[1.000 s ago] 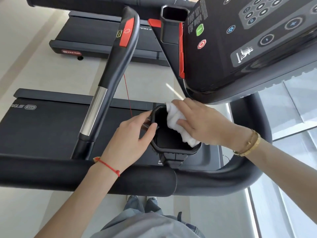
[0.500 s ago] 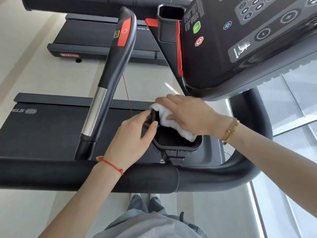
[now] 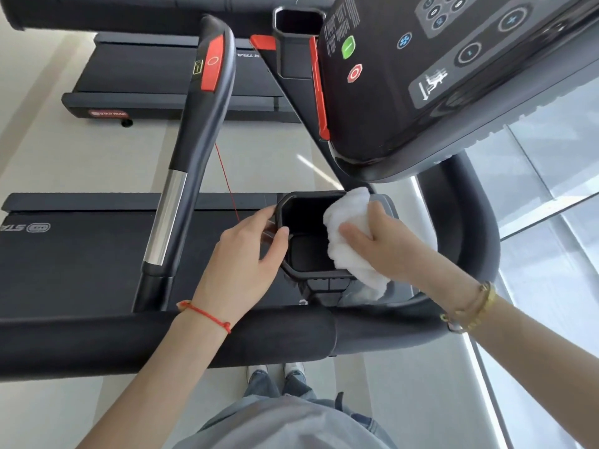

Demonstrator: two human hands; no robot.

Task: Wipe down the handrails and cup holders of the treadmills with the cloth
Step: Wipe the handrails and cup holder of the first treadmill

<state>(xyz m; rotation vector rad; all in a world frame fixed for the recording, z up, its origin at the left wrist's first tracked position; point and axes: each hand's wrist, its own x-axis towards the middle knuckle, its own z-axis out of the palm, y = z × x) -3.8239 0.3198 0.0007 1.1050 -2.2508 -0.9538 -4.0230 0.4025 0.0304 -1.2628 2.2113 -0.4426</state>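
A black cup holder [image 3: 303,222] hangs off the treadmill's front handrail [image 3: 259,338], just below the console. My left hand [image 3: 241,257] grips the holder's left rim, thumb inside the opening. My right hand [image 3: 385,244] holds a bunched white cloth [image 3: 348,234] against the holder's right rim; the cloth drapes down over the rim's near right corner. A second cup holder [image 3: 298,21] sits at the top, beside the console.
The black console [image 3: 453,76] with buttons overhangs at the upper right. A side handrail [image 3: 194,124] with a red pad and chrome section runs up the left. Treadmill belts [image 3: 74,254] lie below. A window floor strip is at the right.
My right hand has carried the cloth from the holder's far left rim across to its right rim. My left hand keeps its grip on the left rim.
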